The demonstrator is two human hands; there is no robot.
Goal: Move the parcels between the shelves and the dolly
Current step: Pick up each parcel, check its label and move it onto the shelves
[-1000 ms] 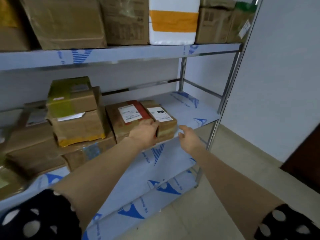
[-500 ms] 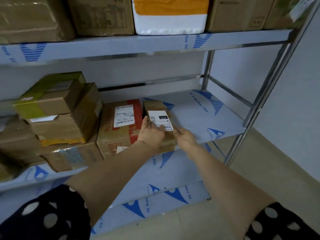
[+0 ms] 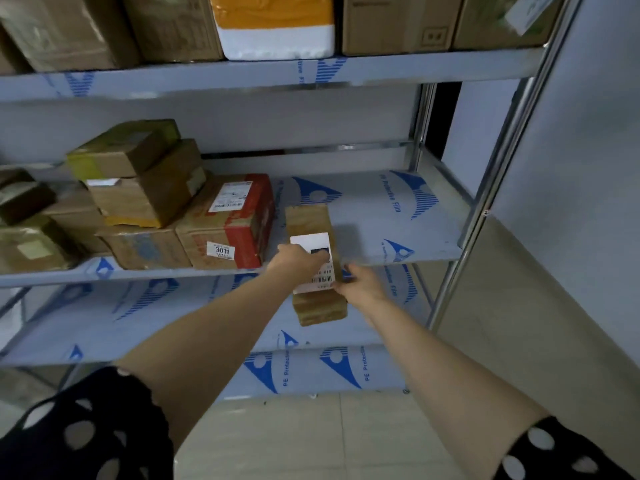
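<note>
Parcel (image 3: 308,220) overhangs shelf (image 3: 381,220) | L hand (image 3: 298,261) + R hand (image 3: 360,285) fingers grip it | red box (image 3: 254,216) just L

Four shelf levels (image 3: 381,69) show on the rack. The top one carries five parcels: four brown cartons (image 3: 394,26) and one white foam box (image 3: 277,39). The second holds four stacked cartons (image 3: 149,195), one red-taped carton (image 3: 239,216) among them, and perhaps three dim boxes (image 3: 31,244) at the left edge, too crowded to count surely. One narrow parcel (image 3: 311,220) is gripped by two hands, left hand (image 3: 298,263) and right hand (image 3: 362,287). Two spotted sleeves (image 3: 86,434).
</note>
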